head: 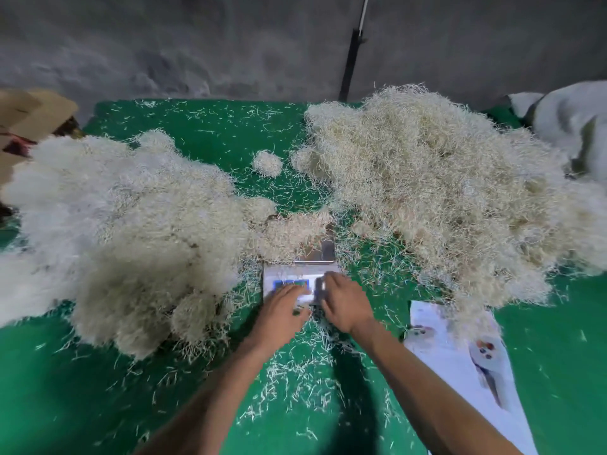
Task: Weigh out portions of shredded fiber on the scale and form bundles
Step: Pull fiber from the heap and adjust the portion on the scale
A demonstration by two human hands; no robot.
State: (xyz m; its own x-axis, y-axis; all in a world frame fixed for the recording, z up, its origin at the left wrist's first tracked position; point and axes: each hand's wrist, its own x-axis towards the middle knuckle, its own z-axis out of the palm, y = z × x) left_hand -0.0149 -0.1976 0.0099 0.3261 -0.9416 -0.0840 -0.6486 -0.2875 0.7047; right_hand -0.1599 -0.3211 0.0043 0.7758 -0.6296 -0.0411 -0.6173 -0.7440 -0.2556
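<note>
Green cloth (98, 372) covers the whole work surface, littered with loose strands, and a printed sheet (460, 353) lies at four o'clock from your hands. Your left hand (282, 310) and right hand (345, 307) meet over the front panel of the scale (297, 274); the right seems to pinch a small dark object (319, 287), though motion blur leaves that uncertain, and whether the left's fingers press the panel or curl round something I cannot tell. Just past them, a small portion of shredded fiber (289, 236) sits on the steel pan at twelve o'clock. Keep your wrists off the pan and brush stray strands from the display (292, 284) before trusting a reading — its digits are unreadable from here. Farther out, one large heap (124, 231) spreads at ten o'clock, another (433, 192) at two, with a little tuft (267, 163) between them. Cardboard (33, 116) and a white sack (571, 123) are cut off at the far edges.
</note>
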